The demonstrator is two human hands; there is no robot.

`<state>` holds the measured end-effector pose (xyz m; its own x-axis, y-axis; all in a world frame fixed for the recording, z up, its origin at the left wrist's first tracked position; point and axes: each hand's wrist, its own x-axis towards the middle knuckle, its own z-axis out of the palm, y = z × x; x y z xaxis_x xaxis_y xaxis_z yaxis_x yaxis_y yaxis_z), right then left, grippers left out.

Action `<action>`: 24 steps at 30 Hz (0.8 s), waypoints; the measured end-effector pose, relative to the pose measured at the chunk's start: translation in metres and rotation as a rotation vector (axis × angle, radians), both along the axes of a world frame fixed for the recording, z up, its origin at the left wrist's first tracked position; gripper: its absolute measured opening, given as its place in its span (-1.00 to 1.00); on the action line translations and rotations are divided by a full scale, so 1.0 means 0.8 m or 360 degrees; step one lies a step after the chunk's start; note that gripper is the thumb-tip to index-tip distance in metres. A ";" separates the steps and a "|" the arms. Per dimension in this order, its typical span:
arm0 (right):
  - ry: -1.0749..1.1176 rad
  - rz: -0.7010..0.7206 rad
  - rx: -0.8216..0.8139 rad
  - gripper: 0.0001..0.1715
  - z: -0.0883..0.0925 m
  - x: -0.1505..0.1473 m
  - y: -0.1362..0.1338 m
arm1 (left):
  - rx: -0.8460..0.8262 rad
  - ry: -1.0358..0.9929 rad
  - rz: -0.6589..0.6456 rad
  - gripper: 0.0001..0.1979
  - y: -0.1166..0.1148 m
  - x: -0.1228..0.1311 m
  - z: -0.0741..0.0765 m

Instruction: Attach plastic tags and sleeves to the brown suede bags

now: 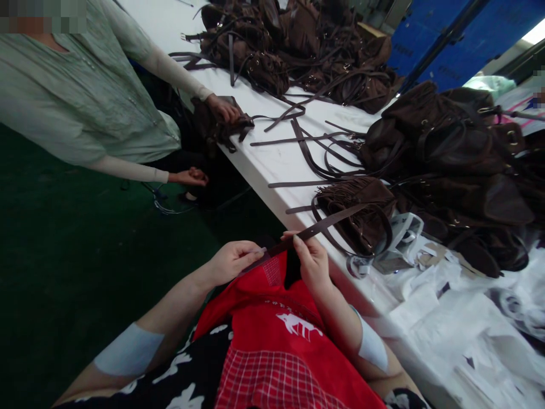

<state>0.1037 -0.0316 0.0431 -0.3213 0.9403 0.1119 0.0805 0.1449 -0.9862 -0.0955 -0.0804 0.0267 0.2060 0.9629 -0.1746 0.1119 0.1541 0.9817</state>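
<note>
A dark brown bag strap (326, 225) stretches from a fringed brown bag (361, 210) on the table edge to my hands. My right hand (313, 258) pinches the strap between thumb and fingers, close to the table's edge. Farther left along it, my left hand (238, 260) is closed on the strap's end part, in front of the red apron (276, 307). Small holes show in the strap just beyond my right hand. The bag lies on its side, its fringe toward the far side.
A white table (281, 165) carries heaps of brown bags (451, 142) with loose straps hanging toward me. White wrapping and paper scraps (460, 329) lie at the right. Across the corner, a co-worker (128, 102) rests one hand on a brown bag (219, 122).
</note>
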 end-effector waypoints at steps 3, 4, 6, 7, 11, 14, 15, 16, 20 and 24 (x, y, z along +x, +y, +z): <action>0.0043 0.0236 -0.0126 -0.76 -0.010 -0.017 -0.007 | 0.0030 0.0039 0.0061 -0.61 0.001 0.003 0.000; 0.0096 0.0274 -0.0222 -0.76 -0.011 -0.019 -0.004 | 0.0033 0.0074 0.0071 -0.61 0.001 0.002 0.001; 0.0288 0.0192 -0.0434 -0.71 -0.011 -0.016 0.013 | 0.0012 0.0164 0.0051 -0.59 0.000 -0.002 0.001; 0.0407 0.0074 -0.0522 -0.68 -0.009 -0.011 0.025 | -0.0011 0.0215 0.0024 -0.57 0.000 -0.004 0.001; 0.0586 -0.0325 -0.0538 -0.52 -0.003 -0.003 0.052 | -0.0099 0.0275 -0.0068 -0.51 0.000 -0.003 0.003; 0.0305 -0.0040 -0.0481 -0.51 -0.012 -0.022 0.029 | -0.0109 0.0209 -0.0002 -0.50 0.003 0.006 0.004; 0.0247 0.0125 -0.0509 -0.54 -0.017 -0.030 0.018 | -0.0093 0.0206 0.0027 -0.50 0.004 0.008 0.004; 0.0234 0.0278 -0.0557 -0.55 -0.021 -0.035 0.011 | -0.0082 0.0218 0.0046 -0.51 0.004 0.009 0.003; 0.0481 0.0057 -0.0639 -0.59 -0.014 -0.024 0.030 | -0.0117 0.0353 0.0034 -0.51 0.000 -0.002 -0.003; 0.0740 -0.0397 -0.0618 -0.58 0.002 -0.008 0.061 | -0.0135 0.0383 -0.0020 -0.51 -0.003 -0.005 -0.004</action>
<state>0.0971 0.0170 0.0447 -0.0882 0.9804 -0.1762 -0.3816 -0.1967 -0.9032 -0.0996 -0.0826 0.0235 0.1603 0.9403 -0.3001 0.3432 0.2320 0.9102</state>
